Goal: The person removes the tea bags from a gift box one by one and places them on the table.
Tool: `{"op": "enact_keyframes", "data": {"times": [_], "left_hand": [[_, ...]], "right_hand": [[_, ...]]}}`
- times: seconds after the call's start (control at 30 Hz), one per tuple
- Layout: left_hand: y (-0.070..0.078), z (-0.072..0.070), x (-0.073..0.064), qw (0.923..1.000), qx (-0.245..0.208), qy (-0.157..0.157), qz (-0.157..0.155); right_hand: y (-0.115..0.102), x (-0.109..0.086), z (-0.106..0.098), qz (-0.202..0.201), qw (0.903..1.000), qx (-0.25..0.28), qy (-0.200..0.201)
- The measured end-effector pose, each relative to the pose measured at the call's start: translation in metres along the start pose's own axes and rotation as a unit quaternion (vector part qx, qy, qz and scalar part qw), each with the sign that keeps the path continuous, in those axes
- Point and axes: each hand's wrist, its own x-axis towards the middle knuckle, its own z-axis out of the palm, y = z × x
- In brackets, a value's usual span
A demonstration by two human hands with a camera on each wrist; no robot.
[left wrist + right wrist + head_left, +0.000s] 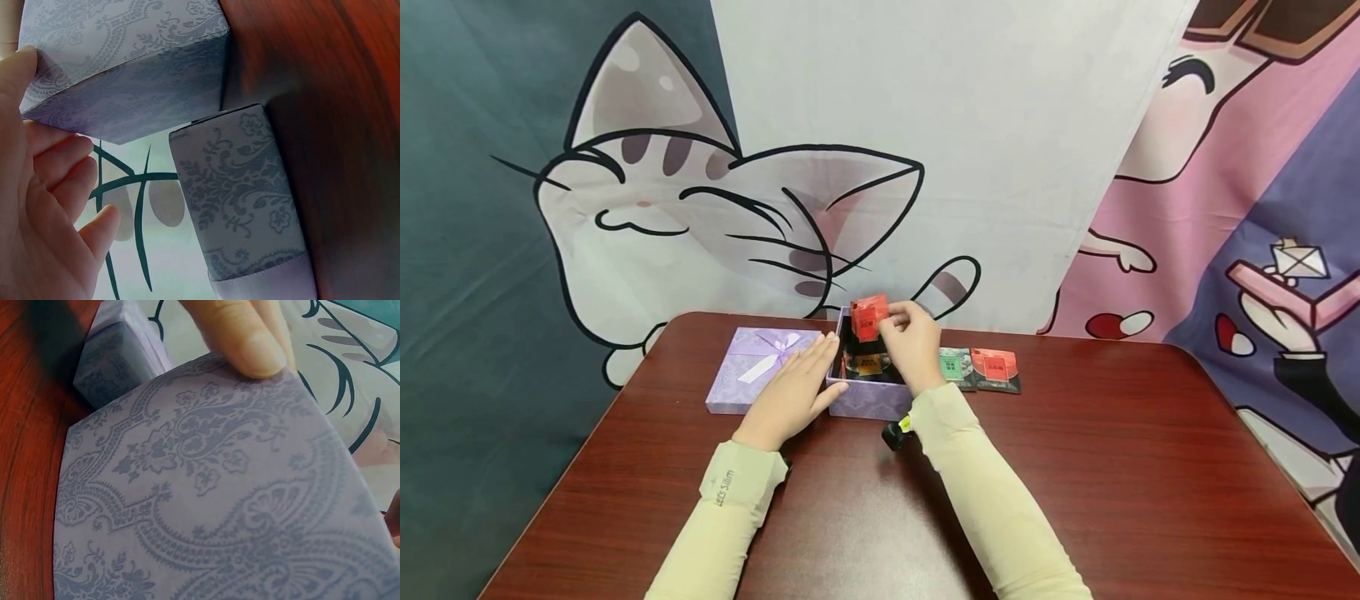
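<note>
My right hand [914, 343] pinches a small red sachet [868, 317] by its right edge and holds it upright over the open purple patterned box [868, 402]. Inside the box, a dark sachet with a gold label [868, 364] shows. My left hand [788, 385] rests along the box's left side with its fingers extended. Its thumb touches the front left corner, as the left wrist view also shows. In the right wrist view the box's front [212, 481] fills much of the picture, with the left thumb [259, 353] at its top edge.
The purple lid [730, 377] with a ribbon bow lies left of the box. On its right, a green-labelled sachet [953, 367] and a red and black sachet [996, 369] lie on the brown table [1120, 467]. A cat-print cloth [1000, 150] hangs behind.
</note>
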Motion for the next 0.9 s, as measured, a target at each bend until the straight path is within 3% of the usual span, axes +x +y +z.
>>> {"op": "enact_keyframes", "data": {"times": [0.4, 0.67, 0.77, 0.9], "left_hand": [[0.003, -0.003, 0.0, 0.9999, 0.005, -0.008, -0.006], [0.001, -0.002, 0.0, 0.9999, 0.007, -0.006, -0.007], [0.001, -0.002, 0.0, 1.0, 0.005, -0.004, -0.003], [0.001, -0.001, 0.0, 1.0, 0.003, -0.005, -0.004]], "right_hand": [[-0.004, 0.0, -0.02, -0.029, 0.9987, 0.04, 0.01], [-0.001, -0.005, -0.055, -0.001, 0.9947, 0.097, 0.033], [0.003, -0.008, -0.07, 0.019, 0.9897, 0.134, 0.049], [0.01, -0.009, -0.09, 0.02, 0.9859, 0.145, 0.081]]}}
